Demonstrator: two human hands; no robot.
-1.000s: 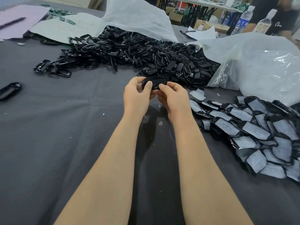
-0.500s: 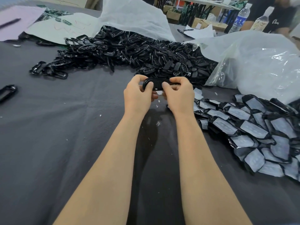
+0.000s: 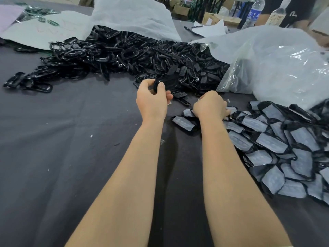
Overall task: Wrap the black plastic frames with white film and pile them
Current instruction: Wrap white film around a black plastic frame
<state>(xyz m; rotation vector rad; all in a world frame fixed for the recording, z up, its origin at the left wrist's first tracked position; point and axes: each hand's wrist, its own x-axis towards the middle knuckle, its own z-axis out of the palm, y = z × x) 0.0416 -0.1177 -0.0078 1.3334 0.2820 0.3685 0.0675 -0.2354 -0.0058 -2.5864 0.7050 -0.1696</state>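
Note:
My left hand is closed around a black plastic frame, held just in front of the big heap of bare black frames. My right hand is down at the near-left edge of the pile of film-wrapped frames, with its fingers curled over small white film pieces. What the fingers grip is hidden under the hand. One wrapped frame lies just left of my right wrist.
A dark grey cloth covers the table. Large clear plastic bags lie at the back right, white sheets at the back left. A few stray frames lie at the left. Bottles and another person stand beyond.
Both hands held one frame together before. Now my right hand has let go and dropped right onto the film pieces by the wrapped pile, while my left hand keeps the frame.

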